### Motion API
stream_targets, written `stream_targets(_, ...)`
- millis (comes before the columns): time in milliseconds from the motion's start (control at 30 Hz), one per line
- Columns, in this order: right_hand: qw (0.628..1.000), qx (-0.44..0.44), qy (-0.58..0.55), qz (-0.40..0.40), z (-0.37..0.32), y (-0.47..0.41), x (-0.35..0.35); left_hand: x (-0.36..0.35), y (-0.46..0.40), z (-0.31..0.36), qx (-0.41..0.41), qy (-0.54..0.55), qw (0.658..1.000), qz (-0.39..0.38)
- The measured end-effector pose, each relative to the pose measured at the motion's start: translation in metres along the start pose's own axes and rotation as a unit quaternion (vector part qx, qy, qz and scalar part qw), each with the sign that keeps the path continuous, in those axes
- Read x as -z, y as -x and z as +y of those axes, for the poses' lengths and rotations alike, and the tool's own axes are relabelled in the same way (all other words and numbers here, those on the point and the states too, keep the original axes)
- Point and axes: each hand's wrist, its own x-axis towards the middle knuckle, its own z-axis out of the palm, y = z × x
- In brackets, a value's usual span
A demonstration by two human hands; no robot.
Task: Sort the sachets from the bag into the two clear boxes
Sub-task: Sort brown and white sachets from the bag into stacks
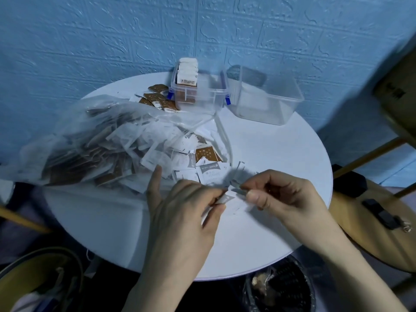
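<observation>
A: Which step is in hand?
B: White sachets (227, 197) are pinched between the fingers of the left hand (180, 212) and right hand (281, 197), above the desk's (112, 221) near edge, beside the bag (90, 140).
A: What is called for next?
B: Probably a carry to the far edge, to the box (198, 95) with white sachets already stood inside, or the other box (265, 100).
</observation>
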Motion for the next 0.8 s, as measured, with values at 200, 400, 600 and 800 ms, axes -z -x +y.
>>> stream_targets(200,1.000,0.003,0.019,0.008,0.006,0.010,-0.005,0.001,0.005,0.000,-0.023,-0.014,1.000,-0.004)
stream_targets(400,0.999,0.011,0.000,-0.052,0.006,0.010,-0.003,0.001,0.013,0.001,0.009,0.061,0.998,-0.014)
stream_targets(600,0.990,-0.039,0.117,0.072,0.009,-0.018,0.017,0.002,0.014,0.000,0.047,0.095,0.994,-0.034)
stream_targets(800,0.925,-0.162,0.343,0.004,0.011,-0.041,0.024,0.002,0.014,-0.002,0.051,0.107,0.992,-0.033)
